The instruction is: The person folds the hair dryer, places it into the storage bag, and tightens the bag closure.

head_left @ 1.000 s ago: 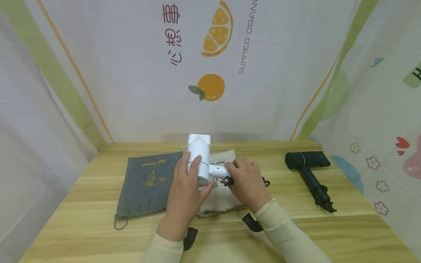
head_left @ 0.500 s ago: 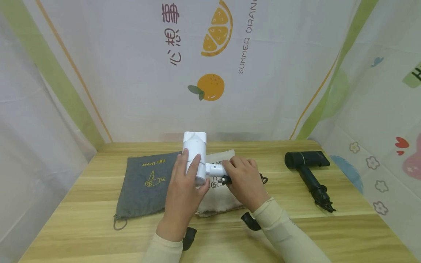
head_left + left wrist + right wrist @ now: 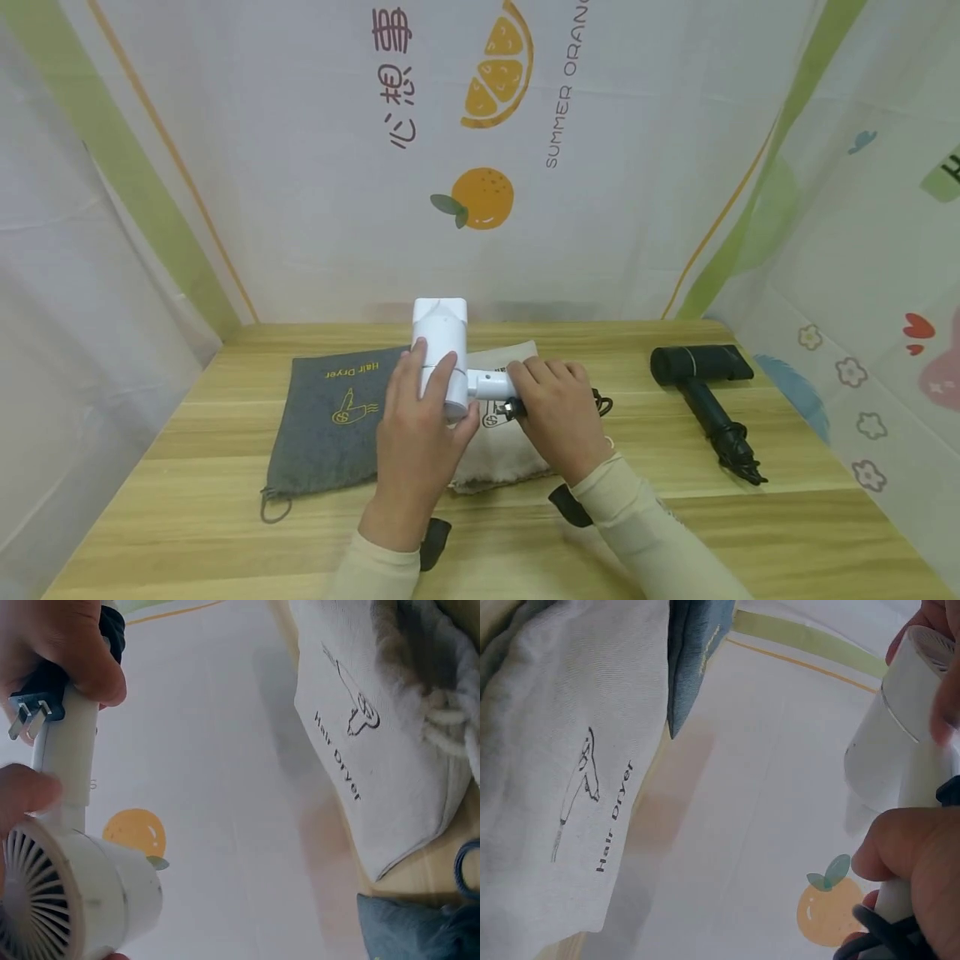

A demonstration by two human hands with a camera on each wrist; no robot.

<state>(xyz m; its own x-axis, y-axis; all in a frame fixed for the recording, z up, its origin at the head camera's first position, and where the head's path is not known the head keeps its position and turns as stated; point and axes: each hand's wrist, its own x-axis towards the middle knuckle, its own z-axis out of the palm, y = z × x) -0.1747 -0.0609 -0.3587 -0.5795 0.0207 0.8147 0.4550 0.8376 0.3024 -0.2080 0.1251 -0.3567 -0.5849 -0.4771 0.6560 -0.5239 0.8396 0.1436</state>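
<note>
The white plastic, cylindrical hair dryer [image 3: 442, 329] shifted slightly toward ten o'clock during the last second, and the hands, left hand [image 3: 417, 442] and right hand [image 3: 561, 412], moved with it. Less of the off-white cloth bag's [image 3: 508, 458] black lettering [image 3: 498, 369] showed.

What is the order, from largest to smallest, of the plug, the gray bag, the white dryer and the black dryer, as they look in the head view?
1. Gray bag
2. White dryer and black dryer: too alike to rank surely, as the left hand and right hand partly hide the white dryer
3. Plug
</note>
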